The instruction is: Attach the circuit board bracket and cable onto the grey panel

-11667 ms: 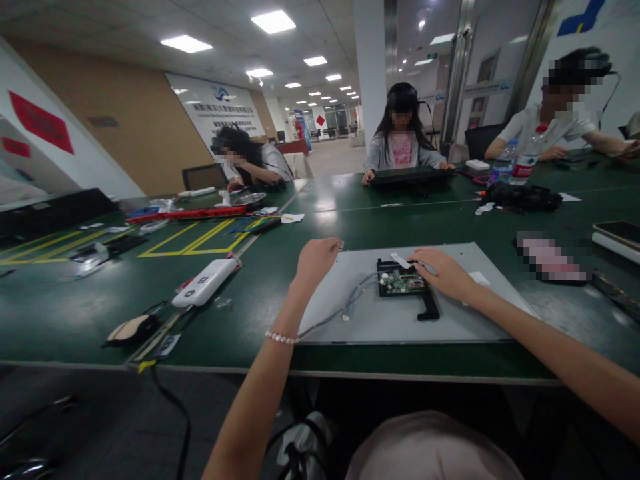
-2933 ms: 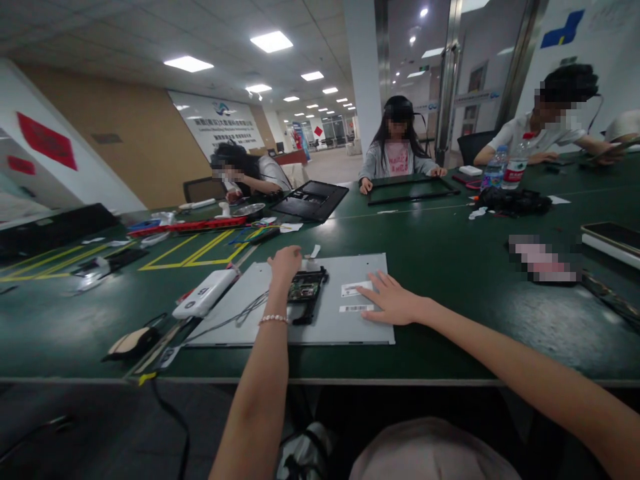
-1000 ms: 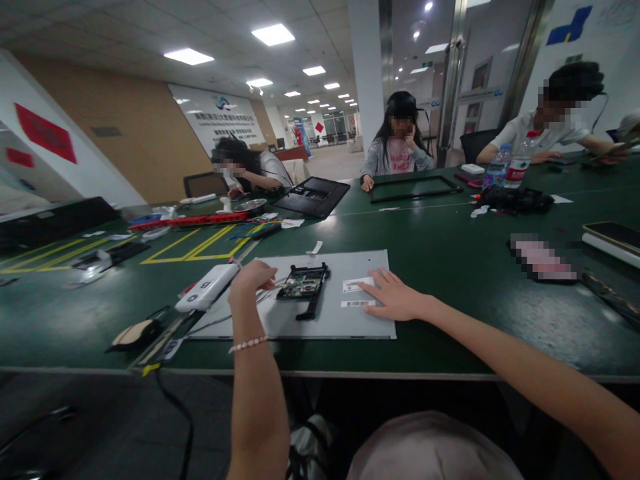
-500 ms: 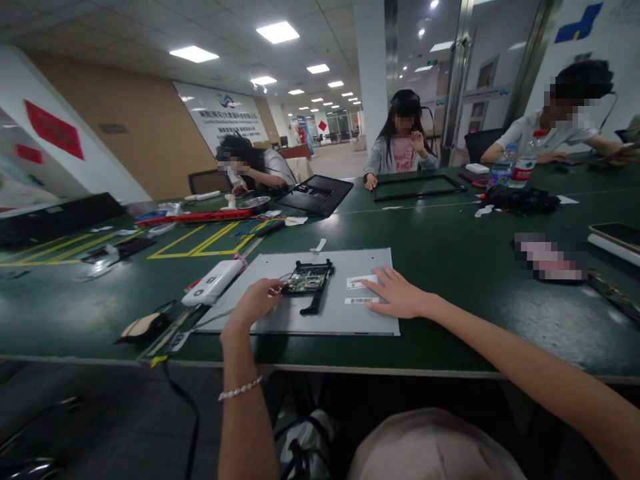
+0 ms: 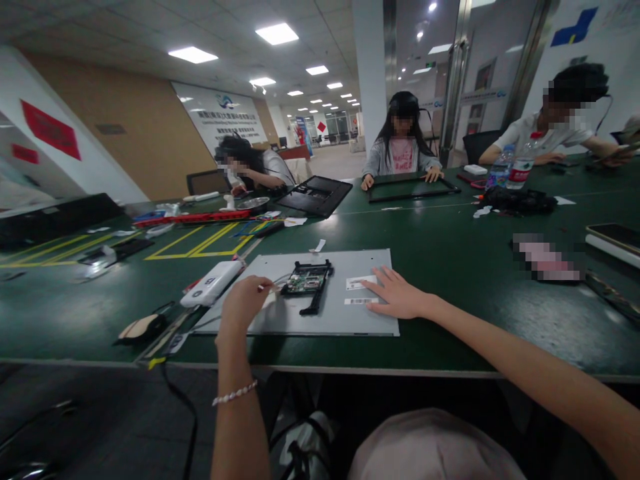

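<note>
A flat grey metal panel with white barcode labels lies on the green table before me. On its middle rests a green circuit board in a black plastic frame. Just left of the board, my left hand is closed in a pinch on a thin cable that runs toward the board. The cable's end is hidden by the fingers. My right hand lies flat on the panel's right side, fingers spread, partly over the labels.
A white power bank sits at the panel's left edge, with a computer mouse nearby. A black laptop shell and a black bezel lie across the table. Several people sit opposite. Bottles and a phone are at right.
My left hand has drawn back left from the board's edge, pinching the cable. My right hand has stayed put. The person opposite has lowered a hand to the bezel.
</note>
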Motion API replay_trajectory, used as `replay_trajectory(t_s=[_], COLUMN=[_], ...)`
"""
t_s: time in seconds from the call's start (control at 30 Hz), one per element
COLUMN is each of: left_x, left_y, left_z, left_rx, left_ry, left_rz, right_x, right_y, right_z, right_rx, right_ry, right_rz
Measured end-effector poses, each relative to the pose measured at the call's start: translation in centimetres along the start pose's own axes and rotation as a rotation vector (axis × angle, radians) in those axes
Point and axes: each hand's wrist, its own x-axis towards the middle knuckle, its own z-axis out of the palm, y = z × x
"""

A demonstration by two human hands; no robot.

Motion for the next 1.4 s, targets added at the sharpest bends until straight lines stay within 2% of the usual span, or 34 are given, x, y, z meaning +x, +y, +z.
replay_trajectory(t_s=[0.1, 0.17, 0.23, 0.33, 0.47, 0.6, 0.73, 0.9, 0.97, 1.07, 1.17, 1.4], left_x=[1.6, 3.3, 5.3, 8.6, 11.7, 12.0, 11.4, 12.4, 12.9, 13.1, 12.9, 11.9], left_y=[1.2, 2.8, 4.8, 7.6, 9.5, 9.0, 7.5, 6.7, 6.7, 6.7, 6.4, 6.2], left_z=[-2.7, -4.4, -5.2, -4.6, -1.7, 0.9, 2.5, 4.3, 5.1, 6.0, 6.4, 4.9], left_rx=[0.021, 0.01, -0.015, -0.067, -0.087, -0.079, -0.029, -0.002, 0.0, 0.01, 0.017, -0.029], left_ry=[0.169, 0.276, 0.355, 0.359, 0.302, 0.267, 0.207, 0.194, 0.133, -0.029, -0.093, 0.016], left_rz=[-0.026, -0.025, -0.039, -0.041, -0.111, -0.152, -0.089, -0.015, 0.004, 0.034, 0.023, -0.135], right_x=[0.0, 0.0, 0.1, 0.1, 0.1, 0.1, 0.1, 0.0, 0.0, 0.1, 0.2, 0.2], right_y=[-0.1, -0.2, -0.2, -0.2, -0.3, -0.3, -0.1, 0.0, 0.1, 0.1, 0.2, 0.3], right_z=[0.1, 0.1, 0.1, 0.0, -0.2, -0.2, -0.1, -0.3, -0.4, -0.3, 0.0, 0.1], right_rx=[-0.008, -0.011, -0.014, -0.018, -0.02, 0.001, 0.012, 0.022, 0.029, 0.025, 0.009, 0.024], right_ry=[0.018, 0.022, 0.017, 0.011, 0.013, 0.012, 0.005, 0.003, -0.005, -0.011, 0.012, 0.01], right_rz=[0.001, 0.002, 0.003, 0.003, 0.001, -0.003, 0.007, 0.008, 0.002, -0.004, -0.005, -0.005])
